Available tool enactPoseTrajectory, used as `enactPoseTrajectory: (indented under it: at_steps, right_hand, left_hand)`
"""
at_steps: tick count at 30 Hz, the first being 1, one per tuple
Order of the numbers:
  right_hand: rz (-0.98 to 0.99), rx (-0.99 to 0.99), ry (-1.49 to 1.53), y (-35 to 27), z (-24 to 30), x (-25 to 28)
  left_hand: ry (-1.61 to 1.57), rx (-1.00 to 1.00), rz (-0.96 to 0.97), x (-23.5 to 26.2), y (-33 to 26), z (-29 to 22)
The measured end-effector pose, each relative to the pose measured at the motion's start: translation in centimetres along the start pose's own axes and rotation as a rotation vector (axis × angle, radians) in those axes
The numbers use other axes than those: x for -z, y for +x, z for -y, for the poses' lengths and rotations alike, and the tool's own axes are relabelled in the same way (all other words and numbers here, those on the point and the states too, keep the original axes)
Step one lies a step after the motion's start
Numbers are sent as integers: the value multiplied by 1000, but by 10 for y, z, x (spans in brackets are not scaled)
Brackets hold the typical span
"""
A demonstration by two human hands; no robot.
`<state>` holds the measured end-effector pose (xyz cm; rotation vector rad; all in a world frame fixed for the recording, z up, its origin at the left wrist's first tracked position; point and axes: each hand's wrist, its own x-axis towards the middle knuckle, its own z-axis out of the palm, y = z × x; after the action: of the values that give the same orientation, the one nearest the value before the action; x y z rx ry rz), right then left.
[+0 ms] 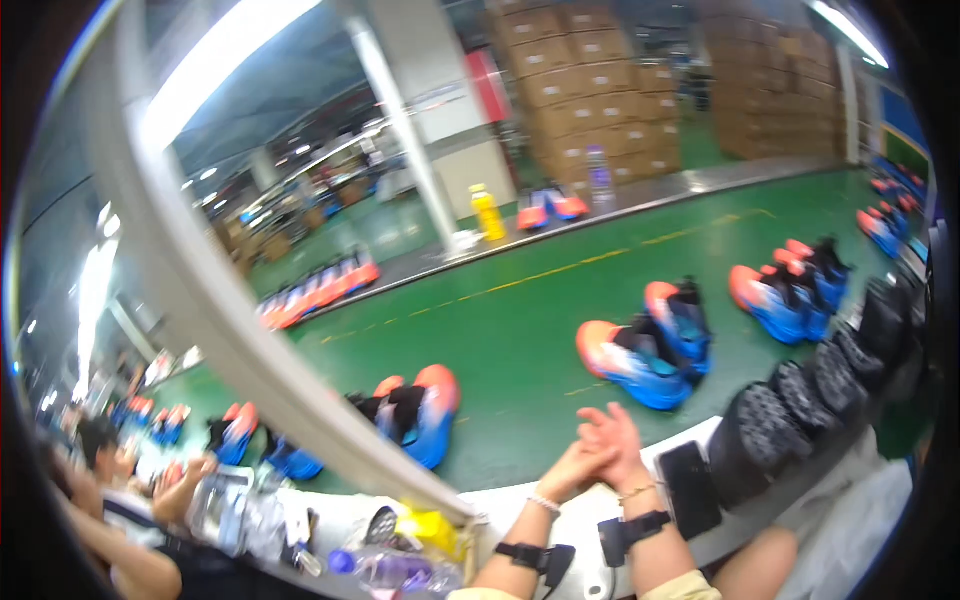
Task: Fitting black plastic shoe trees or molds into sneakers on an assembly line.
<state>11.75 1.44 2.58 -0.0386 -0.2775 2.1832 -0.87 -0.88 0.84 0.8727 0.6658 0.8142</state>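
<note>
While the left hand (579, 466) touches the right hand (617, 441), both are unclenched, loosely curled.

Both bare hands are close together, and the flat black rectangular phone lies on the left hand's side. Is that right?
Not quite: the head view shows the flat black rectangular phone lying on the side of the right hand, just right of its wrist. The rest stands: that hand and the left hand are close together.
</note>
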Motion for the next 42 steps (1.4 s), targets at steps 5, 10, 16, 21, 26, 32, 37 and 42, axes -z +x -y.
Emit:
enactPoseTrajectory:
  at_steps: [5, 10, 16, 21, 26, 32, 37, 42]
  right_hand:
    - [-11, -18, -88, 8, -10, 9]
    - [-147, 28, -109, 9, -16, 3]
    - [-185, 73, -95, 7, -14, -1]
    - [-219, 74, -124, 9, -13, 4]
    - [-247, 88, -109, 12, -19, 5]
    - [107, 9, 50, 4, -4, 13]
    - [35, 101, 63, 2, -5, 5]
    - [69, 103, 120, 12, -11, 10]
  left_hand:
    - [125, -108, -36, 1, -9, -5]
    - [37, -125, -33, -6, -14, -8]
    - [151, -146, -118, -5, -5, 1]
    - [146, -154, -132, -8, -8, -2]
    - [153, -175, -91, -4, -12, -4]
    - [283, -258, -115, -13, -16, -8]
    - [-14, -80, -76, -19, -11, -11]
    - [46, 64, -72, 17, -3, 0]
